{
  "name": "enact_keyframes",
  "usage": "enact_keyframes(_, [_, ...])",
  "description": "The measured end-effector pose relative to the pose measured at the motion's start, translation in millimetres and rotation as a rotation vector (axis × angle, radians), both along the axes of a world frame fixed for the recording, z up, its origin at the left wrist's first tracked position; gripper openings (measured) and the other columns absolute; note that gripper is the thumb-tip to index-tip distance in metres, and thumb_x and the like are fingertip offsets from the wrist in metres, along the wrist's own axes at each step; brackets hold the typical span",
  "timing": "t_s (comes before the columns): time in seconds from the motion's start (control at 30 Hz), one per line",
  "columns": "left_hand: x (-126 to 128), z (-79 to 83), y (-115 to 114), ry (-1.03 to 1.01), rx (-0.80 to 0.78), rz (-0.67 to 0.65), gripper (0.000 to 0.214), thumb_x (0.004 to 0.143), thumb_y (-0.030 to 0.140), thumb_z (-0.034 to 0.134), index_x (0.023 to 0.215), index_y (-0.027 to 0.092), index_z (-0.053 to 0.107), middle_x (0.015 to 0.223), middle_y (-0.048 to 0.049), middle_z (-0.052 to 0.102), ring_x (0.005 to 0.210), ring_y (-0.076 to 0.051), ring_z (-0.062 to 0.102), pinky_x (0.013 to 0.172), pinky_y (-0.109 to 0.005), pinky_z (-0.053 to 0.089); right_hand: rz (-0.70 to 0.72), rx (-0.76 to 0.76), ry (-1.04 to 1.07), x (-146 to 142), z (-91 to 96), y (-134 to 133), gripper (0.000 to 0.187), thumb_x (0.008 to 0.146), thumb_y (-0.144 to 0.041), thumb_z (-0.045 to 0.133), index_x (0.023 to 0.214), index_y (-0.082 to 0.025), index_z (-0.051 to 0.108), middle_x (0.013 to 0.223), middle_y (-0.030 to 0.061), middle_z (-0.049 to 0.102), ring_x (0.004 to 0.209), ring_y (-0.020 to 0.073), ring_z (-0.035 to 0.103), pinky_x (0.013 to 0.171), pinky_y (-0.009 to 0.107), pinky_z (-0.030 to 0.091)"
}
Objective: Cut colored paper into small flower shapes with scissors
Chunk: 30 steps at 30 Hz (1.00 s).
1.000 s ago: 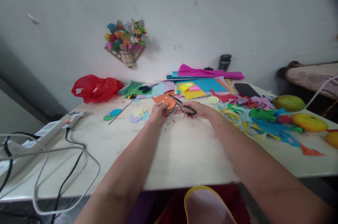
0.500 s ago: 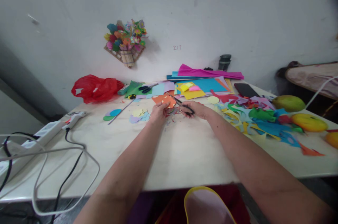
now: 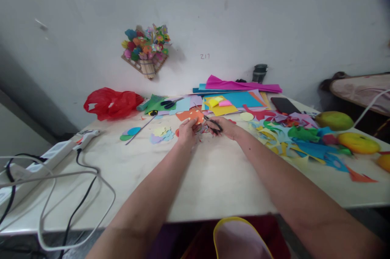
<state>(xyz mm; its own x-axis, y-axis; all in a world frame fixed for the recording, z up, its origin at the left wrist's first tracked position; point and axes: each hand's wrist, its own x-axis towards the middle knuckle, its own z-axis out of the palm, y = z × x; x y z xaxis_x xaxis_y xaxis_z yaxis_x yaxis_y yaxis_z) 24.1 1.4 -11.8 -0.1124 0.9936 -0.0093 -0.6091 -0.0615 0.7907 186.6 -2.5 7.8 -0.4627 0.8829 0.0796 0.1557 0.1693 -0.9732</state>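
My left hand [image 3: 187,129] pinches a piece of orange paper [image 3: 185,115] with small pale spots or holes in it. My right hand [image 3: 224,127] is closed round the dark handles of a pair of scissors [image 3: 216,125], whose blades point up and left at the paper's right side. Small paper scraps [image 3: 202,132] lie on the table under both hands. To the left is a little pile of pale yellow, lilac and blue cut-outs [image 3: 162,134]. A second pair of scissors [image 3: 168,103] rests on coloured sheets behind.
A red plastic bag [image 3: 112,103] and a power strip [image 3: 57,155] with loose cables are on the left. Coloured paper sheets [image 3: 240,98] lie at the back. Paper offcuts [image 3: 304,137], a phone [image 3: 284,105] and mangoes [image 3: 358,142] occupy the right. Paper flowers [image 3: 146,47] hang on the wall.
The orange paper has turned and shifted slightly in my left hand, and a small orange piece now shows beside that hand. The scissors have moved slightly, their blades tilting more upright.
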Motion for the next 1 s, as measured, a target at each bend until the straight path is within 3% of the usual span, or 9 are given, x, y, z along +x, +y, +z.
enact_keyframes(0.47, [19.1,13.4,-15.4,-0.115,-0.089,0.162,0.026,0.065,0.010,0.078,0.069,0.017,0.053,0.063,0.0020,0.060,0.059,-0.012,0.063,0.065,-0.025,0.051,-0.025,-0.014,0.120,-11.8,1.1,-5.3,0.038,0.076,-0.054,0.062,0.071,-0.018,0.053,0.056,-0.0027,0.056,0.042,0.0077,0.049,0.035,0.020,0.026])
enact_keyframes(1.0, [23.2,11.7,-18.9,-0.099,-0.011,0.201,0.034,0.060,0.019,0.080,0.063,0.018,0.046,0.057,0.0021,0.058,0.057,-0.012,0.062,0.065,-0.027,0.049,-0.075,-0.020,0.168,-25.6,-2.5,-7.8,0.043,0.073,-0.059,0.067,0.073,-0.018,0.054,0.054,-0.0025,0.055,0.044,0.0084,0.050,0.035,0.019,0.027])
